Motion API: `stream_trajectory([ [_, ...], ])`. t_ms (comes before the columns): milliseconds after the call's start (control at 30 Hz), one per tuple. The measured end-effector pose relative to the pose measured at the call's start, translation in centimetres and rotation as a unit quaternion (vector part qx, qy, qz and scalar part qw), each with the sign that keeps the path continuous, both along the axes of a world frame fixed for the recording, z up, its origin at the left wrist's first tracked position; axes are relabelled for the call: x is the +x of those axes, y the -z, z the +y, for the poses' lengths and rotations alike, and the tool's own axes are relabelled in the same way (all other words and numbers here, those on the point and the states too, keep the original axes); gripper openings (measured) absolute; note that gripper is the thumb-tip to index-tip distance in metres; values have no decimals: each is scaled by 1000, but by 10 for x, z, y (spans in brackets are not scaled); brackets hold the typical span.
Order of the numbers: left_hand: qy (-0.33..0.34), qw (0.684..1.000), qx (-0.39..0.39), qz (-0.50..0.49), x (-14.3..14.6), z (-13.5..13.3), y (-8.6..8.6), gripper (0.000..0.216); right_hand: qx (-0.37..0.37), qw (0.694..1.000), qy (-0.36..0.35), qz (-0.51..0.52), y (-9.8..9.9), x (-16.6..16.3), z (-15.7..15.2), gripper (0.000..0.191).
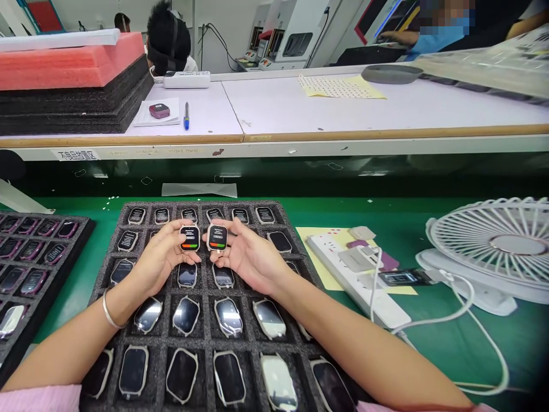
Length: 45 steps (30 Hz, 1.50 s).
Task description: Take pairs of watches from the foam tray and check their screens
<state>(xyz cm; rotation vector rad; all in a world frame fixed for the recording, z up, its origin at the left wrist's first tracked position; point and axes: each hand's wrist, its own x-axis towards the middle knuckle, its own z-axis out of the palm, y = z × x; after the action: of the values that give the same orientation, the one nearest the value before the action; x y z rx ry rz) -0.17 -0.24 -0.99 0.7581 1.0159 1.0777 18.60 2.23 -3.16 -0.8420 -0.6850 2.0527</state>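
My left hand (165, 252) grips a strapless smartwatch (190, 237) by its edge, its lit screen showing text with a red and green bar. A second smartwatch (217, 236) with the same kind of screen is held in my right hand (249, 252), close beside the first. Both are above a black foam tray (201, 289) whose compartments hold rows of silver-framed watch bodies. In the back row several screens show text, while nearer ones such as this watch (182, 375) are dark. My hands and forearms hide part of the tray.
At the left lies another foam tray (83, 240) of purple-framed watches. A white power strip (355, 280) with cables and a white fan (493, 246) stand at the right. Behind, a raised shelf (266, 114) bears foam sheets (68, 74) and a pen (186, 116). People are beyond it.
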Motion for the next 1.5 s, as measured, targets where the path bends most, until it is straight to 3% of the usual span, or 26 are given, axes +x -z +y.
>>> stream_trajectory([
  [267, 4, 1000, 2, 14, -1, -2, 2, 52, 71, 997, 11, -5, 4, 0, -1, 37],
  [700, 8, 999, 49, 20, -1, -3, 6, 41, 124, 992, 7, 3, 3, -1, -4, 34],
  [1100, 8, 998, 51, 46, 2, -4, 4, 51, 142, 990, -2, -7, 4, 1, -4, 27],
  [1267, 10, 998, 54, 39, 2, -5, 3, 53, 173, 984, -9, -28, 4, 2, -5, 42],
  [1500, 11, 998, 55, 40, 2, -5, 3, 54, 185, 982, -11, -45, 5, 2, -5, 45],
])
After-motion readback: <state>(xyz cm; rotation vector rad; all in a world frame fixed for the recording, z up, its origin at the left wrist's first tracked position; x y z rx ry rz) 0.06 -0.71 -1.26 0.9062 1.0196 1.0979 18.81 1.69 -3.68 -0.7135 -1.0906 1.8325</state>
